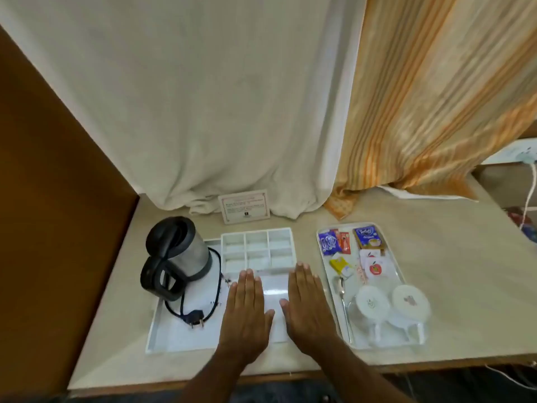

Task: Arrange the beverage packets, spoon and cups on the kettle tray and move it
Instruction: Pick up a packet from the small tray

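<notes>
Hands (276, 306) flat, empty, over kettle tray (162, 338)

Soft, even indoor light; glare on the white tray (174, 338); slight blur, wide-angle edge distortion.

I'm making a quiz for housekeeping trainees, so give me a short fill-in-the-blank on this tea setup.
1. The kettle stands on the ____ part of the white kettle tray.
2. The divided organizer has ____ compartments, all without packets.
3. The spoon lies on the side tray, to the ____ of the two cups.
4. The left hand and right hand rest ____, holding nothing.

Missing words: left; six; left; flat
</notes>
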Tool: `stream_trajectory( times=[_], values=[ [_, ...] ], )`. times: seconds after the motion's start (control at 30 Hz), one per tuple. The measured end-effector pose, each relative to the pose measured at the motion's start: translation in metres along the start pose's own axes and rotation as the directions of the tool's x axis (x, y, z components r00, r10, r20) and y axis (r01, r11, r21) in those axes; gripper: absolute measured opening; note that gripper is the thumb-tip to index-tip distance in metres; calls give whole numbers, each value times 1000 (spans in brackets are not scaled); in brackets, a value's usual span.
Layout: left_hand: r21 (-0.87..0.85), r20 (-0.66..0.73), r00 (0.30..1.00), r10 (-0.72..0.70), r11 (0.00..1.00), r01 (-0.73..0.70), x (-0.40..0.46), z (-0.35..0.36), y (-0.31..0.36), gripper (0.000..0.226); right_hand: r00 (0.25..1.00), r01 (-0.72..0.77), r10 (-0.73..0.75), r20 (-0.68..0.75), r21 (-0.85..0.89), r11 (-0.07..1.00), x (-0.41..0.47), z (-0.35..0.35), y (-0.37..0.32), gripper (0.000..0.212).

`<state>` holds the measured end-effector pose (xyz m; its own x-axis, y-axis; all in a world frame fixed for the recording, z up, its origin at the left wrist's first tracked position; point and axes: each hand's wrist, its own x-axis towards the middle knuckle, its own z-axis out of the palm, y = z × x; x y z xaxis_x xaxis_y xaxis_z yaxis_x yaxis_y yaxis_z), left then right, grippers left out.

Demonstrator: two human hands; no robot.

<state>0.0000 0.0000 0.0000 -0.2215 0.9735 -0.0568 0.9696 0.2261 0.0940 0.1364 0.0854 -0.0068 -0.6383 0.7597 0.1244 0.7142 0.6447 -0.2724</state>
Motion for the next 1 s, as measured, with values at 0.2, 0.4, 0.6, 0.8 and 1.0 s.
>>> stream_trajectory(
  times=[0.2,0.4,0.6,0.8,1.0],
  values=[
    [-34,87,993,-83,996,86,-3,39,-2,76,985,-27,25,169,11,1000,-6,19,6,73],
    [-28,123,991,-60,998,64,-1,54,-10,77,999,11,-16,28,156,988,20,-7,9,64],
    [-35,135,989,-59,997,64,-1,55,-12,76,916,-374,365,169,27,927,135,-55,95,43],
    [-52,115,992,-61,996,67,-3,56,-12,75,842,115,61,536,-288,951,178,-56,134,58],
    [-51,123,990,-71,996,78,-3,58,-12,76,820,213,43,571,-374,903,193,-55,133,65]
  ],
)
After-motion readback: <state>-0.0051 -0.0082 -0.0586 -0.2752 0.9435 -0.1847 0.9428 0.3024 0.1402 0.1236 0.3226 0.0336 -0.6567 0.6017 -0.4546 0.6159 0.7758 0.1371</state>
